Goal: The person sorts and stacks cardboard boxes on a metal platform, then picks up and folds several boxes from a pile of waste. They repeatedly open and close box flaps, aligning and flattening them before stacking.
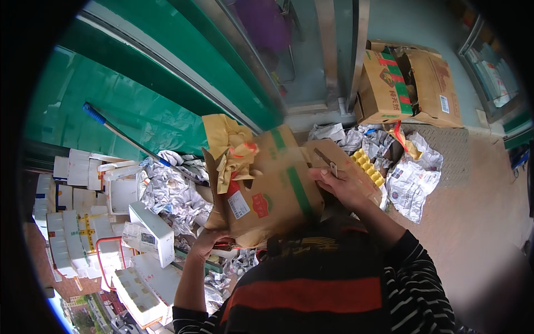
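A brown, green-taped cardboard box (272, 203) lies before the person's torso (308, 289); the left hand (208, 242) clamps its lower-left edge, the right hand (342, 186) clasps a small, narrow, metallic-looking tool (334, 168) over its right flap (345, 158).

The hands (340, 188) are at a brown cardboard box (278, 186), crumpled paper (179, 192) to its left.

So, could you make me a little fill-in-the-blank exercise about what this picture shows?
1. The box between the left hand and the right hand is made of ____.
2. The tape running across that box is ____ in colour.
3. The bumpy tray beyond the right hand is ____ in colour.
4. The long pole leaning at the left has a grip coloured ____ at its upper end.

Missing words: cardboard; green; yellow; blue.
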The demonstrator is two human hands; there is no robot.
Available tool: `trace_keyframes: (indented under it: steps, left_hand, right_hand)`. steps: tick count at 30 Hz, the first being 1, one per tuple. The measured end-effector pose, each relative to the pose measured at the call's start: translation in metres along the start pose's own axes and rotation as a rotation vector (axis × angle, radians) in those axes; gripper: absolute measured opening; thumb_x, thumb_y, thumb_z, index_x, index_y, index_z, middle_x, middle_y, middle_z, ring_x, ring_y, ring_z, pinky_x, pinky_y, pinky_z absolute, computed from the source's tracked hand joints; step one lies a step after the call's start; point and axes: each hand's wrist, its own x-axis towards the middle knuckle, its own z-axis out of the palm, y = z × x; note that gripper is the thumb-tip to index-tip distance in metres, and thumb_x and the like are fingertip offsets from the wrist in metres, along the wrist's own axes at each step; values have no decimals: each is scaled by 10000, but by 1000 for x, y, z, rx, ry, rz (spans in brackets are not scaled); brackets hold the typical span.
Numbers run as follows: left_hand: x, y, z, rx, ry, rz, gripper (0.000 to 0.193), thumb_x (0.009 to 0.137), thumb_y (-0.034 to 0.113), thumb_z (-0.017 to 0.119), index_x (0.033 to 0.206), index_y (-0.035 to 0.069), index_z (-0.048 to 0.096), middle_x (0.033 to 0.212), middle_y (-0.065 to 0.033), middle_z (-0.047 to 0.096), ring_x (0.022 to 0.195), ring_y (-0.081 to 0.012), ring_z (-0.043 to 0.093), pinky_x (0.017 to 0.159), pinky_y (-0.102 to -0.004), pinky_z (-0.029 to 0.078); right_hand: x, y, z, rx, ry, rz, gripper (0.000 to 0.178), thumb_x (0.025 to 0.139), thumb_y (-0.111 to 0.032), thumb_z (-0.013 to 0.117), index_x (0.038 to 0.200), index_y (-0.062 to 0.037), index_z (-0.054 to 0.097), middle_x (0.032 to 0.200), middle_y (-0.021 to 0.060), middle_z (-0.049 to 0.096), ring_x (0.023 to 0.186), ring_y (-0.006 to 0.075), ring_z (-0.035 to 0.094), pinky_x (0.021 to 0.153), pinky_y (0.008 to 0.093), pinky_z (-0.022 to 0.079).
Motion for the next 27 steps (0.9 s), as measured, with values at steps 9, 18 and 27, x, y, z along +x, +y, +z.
trace_keyframes:
  steps: [9,18,27]
  left_hand:
    - [51,-108,-21,-238,-4,-271,259,837,62,614,1053,-68,556,1022,-203,623,961,-290,629,788,-390,549]
    - [5,-129,20,-146,1,-303,308,849,131,617,1104,-33,562,1013,-197,642,931,-289,647,785,-395,557]
    - [5,-137,24,-166,28,-312,256,846,122,618,1058,-15,578,956,-162,653,874,-263,654,751,-389,560]
  right_hand:
    - [20,92,-45,-767,187,106,310,892,-250,536,1009,36,524,892,241,615,825,386,600,725,411,469]
    - [95,93,26,-322,271,-129,172,917,-200,479,967,-38,506,769,211,604,719,396,592,639,449,454]
    - [102,105,55,-681,267,-292,144,907,-171,459,979,-53,497,747,256,593,716,441,581,617,520,455]
